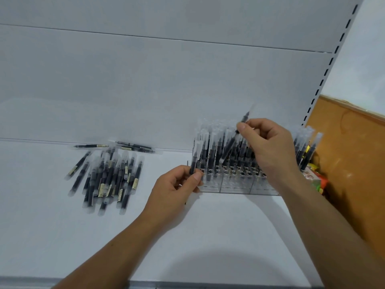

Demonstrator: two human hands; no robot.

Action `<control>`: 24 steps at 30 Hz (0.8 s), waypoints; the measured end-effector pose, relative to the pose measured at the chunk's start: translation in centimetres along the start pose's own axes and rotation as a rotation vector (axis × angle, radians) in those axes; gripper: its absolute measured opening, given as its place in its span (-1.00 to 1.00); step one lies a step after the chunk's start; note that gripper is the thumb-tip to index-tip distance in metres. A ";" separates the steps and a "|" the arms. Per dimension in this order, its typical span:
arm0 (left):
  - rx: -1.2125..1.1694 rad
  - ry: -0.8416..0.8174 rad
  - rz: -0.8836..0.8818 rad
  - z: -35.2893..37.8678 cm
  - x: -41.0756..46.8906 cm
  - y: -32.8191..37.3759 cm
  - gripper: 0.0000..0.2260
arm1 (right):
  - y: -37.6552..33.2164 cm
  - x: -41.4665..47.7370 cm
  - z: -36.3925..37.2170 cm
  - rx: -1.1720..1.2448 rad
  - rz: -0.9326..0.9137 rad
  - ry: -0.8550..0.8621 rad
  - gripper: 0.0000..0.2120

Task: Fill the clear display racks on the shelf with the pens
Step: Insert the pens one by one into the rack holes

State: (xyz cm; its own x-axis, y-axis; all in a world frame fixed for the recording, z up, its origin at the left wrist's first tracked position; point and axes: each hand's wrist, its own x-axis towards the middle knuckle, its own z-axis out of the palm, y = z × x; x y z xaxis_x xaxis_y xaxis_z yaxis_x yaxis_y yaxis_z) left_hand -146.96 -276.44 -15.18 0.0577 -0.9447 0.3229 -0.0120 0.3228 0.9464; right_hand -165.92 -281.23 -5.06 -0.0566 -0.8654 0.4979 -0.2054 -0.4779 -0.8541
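A clear display rack [233,185] stands on the white shelf [218,236] at the right, with several black pens with clear caps standing upright in it. My right hand [268,147] is over the rack and pinches one black pen [230,146], which is tilted with its lower end among the standing pens. At the rack's left end, my left hand [175,190] grips another pen [195,158], held upright. A loose pile of pens [108,178] lies flat on the shelf to the left.
The white back panel [166,80] rises behind the shelf. A slotted upright [325,74] runs along the right side. Beyond it are an orange-brown wall [354,163] and some colourful packaging [316,180]. The shelf's front edge [187,285] is at the bottom.
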 end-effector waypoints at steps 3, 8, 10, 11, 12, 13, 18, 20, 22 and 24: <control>0.005 0.003 0.008 0.0 0.0 0.0 -0.74 | 0.6 0.2 0.5 -0.075 -0.034 -0.030 -0.92; 0.017 -0.003 0.011 -0.1 0.0 0.1 -0.74 | 1.9 0.2 1.3 -0.154 -0.068 -0.074 -0.91; 0.014 0.002 0.010 -0.1 0.0 0.1 -0.73 | 2.5 0.1 1.3 -0.207 -0.061 -0.096 -0.89; 0.013 0.004 0.011 0.0 0.0 0.2 -0.73 | 2.9 0.0 1.3 -0.247 -0.049 -0.122 -0.87; 0.016 0.005 0.011 0.0 0.0 0.2 -0.73 | 3.2 -0.1 1.3 -0.302 -0.032 -0.160 -0.86; 0.020 0.005 0.012 0.0 0.0 0.2 -0.73 | 3.4 -0.2 1.3 -0.368 -0.017 -0.204 -0.85; 0.027 -0.001 0.005 0.0 0.0 0.4 -0.74 | 4.0 -1.1 1.0 -0.541 -0.003 -0.253 -0.84; 0.024 0.000 0.004 0.0 0.0 0.5 -0.74 | 4.0 -1.6 0.8 -0.547 -0.001 -0.242 -0.86; 0.040 -0.002 0.009 0.0 -0.1 0.5 -0.75 | 3.8 -2.2 0.7 -0.482 -0.030 -0.192 -0.85; 0.047 -0.004 0.011 0.0 -0.1 0.5 -0.76 | 3.2 -2.9 1.0 -0.331 -0.061 -0.177 -0.84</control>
State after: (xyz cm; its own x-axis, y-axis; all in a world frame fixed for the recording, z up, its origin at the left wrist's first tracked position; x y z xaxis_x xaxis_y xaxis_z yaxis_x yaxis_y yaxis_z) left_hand -147.02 -276.24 -14.76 0.0535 -0.9413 0.3333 -0.0592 0.3302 0.9420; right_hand -165.44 -280.33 -9.37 0.1290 -0.8635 0.4875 -0.5097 -0.4795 -0.7144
